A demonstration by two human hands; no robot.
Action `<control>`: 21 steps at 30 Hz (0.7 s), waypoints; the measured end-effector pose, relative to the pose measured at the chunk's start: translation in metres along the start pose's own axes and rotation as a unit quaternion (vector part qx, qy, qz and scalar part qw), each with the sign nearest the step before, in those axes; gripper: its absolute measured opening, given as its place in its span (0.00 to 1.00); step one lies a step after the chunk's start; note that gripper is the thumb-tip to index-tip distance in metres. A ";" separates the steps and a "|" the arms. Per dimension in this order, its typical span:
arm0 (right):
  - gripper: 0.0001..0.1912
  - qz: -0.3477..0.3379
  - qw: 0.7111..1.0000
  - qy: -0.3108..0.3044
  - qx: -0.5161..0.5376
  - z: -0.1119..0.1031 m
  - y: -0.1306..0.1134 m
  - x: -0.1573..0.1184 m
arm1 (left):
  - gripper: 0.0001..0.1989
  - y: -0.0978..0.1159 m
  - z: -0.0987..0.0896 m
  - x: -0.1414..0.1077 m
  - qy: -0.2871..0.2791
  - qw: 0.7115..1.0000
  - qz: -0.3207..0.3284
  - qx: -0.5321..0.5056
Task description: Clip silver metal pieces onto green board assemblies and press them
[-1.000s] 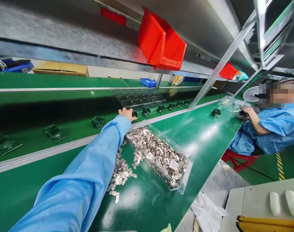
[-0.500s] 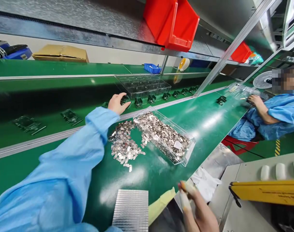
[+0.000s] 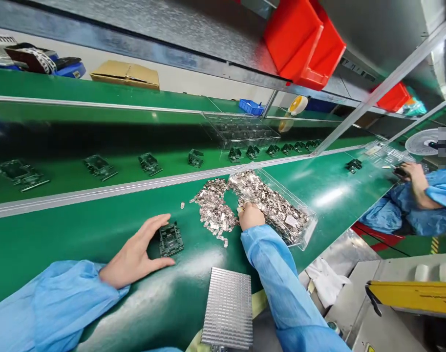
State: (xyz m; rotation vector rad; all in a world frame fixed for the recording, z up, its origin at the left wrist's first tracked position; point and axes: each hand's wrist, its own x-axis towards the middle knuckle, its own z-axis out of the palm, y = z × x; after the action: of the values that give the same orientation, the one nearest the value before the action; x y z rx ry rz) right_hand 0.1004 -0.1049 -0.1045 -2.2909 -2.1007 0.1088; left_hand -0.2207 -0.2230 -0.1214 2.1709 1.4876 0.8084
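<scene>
A green circuit board [image 3: 171,239] stands on the green bench, its edges between the fingers and thumb of my left hand [image 3: 138,252]. To the right, my right hand [image 3: 251,215] reaches down, fingers bent together, at the near side of a clear plastic tray [image 3: 310,230] heaped with small silvery metal pieces [image 3: 277,208]. Its fingertips are partly hidden, so what they pinch does not show. Beside the tray lies a loose pile of the same metal pieces [image 3: 217,210]. Closer to me is a ridged silvery plate [image 3: 228,308].
Several circuit boards [image 3: 100,167] line the green strip [image 3: 61,188] behind the metal rail [image 3: 109,189]. A clear compartment tray [image 3: 244,129] stands there too. Overhead is a shelf with a red bin [image 3: 303,44]. A co-worker's hand [image 3: 415,176] works at the far right.
My left hand has brought a circuit board from the strip onto the bench. My right hand has moved forward from the bench's near edge to the metal pieces. The view has turned left.
</scene>
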 end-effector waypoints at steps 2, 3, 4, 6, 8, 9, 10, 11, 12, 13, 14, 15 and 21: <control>0.10 0.007 1.000 0.020 0.000 0.004 0.004 0.000 | 0.56 -0.001 0.002 -0.002 0.005 1.000 -0.030 0.007; 0.10 0.006 1.000 0.029 0.002 0.006 0.006 -0.001 | 0.58 -0.001 0.003 -0.002 0.000 0.999 -0.045 0.013; 0.09 0.003 0.999 0.036 0.006 0.007 0.009 -0.003 | 0.57 -0.001 0.004 -0.002 -0.007 0.998 -0.058 0.017; 0.07 -0.009 0.999 0.045 0.018 0.009 0.014 -0.006 | 0.49 -0.001 0.004 -0.001 -0.021 0.997 -0.070 0.016; 0.08 -0.021 0.998 0.052 0.035 0.010 0.017 -0.010 | 0.39 0.001 0.004 -0.001 -0.026 0.997 -0.074 0.002; 0.09 -0.028 0.997 0.054 0.043 0.010 0.017 -0.011 | 0.37 0.002 0.004 -0.001 -0.022 0.997 -0.074 -0.011; 0.11 -0.036 0.996 0.054 0.052 0.010 0.017 -0.011 | 0.35 0.004 0.004 -0.001 -0.013 0.997 -0.076 -0.027; 0.12 -0.047 0.996 0.055 0.059 0.009 0.016 -0.011 | 0.34 0.006 0.005 -0.001 0.000 0.996 -0.081 -0.046; 0.14 -0.059 0.995 0.054 0.065 0.009 0.014 -0.010 | 0.32 0.009 0.006 -0.001 0.013 0.993 -0.087 -0.073; 0.15 -0.074 0.993 0.053 0.069 0.007 0.010 -0.008 | 0.31 0.012 0.008 -0.002 0.023 0.989 -0.098 -0.113; 0.17 -0.090 0.992 0.051 0.071 0.006 0.006 -0.004 | 0.29 0.015 0.011 -0.002 0.026 0.979 -0.114 -0.167; 0.18 -0.107 0.991 0.047 0.071 0.004 0.002 -0.001 | 0.28 0.018 0.014 -0.003 0.021 0.963 -0.136 -0.231; 0.10 -0.159 0.987 -0.021 0.025 -0.002 -0.022 0.030 | 0.32 0.031 0.030 0.000 -0.002 0.854 -0.220 -0.471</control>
State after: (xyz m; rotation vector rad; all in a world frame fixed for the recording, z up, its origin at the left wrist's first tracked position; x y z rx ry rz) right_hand 0.0811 -0.0732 -0.1018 -1.9102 -2.4207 0.1984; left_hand -0.1789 -0.2342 -0.1250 1.0553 1.1323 1.0492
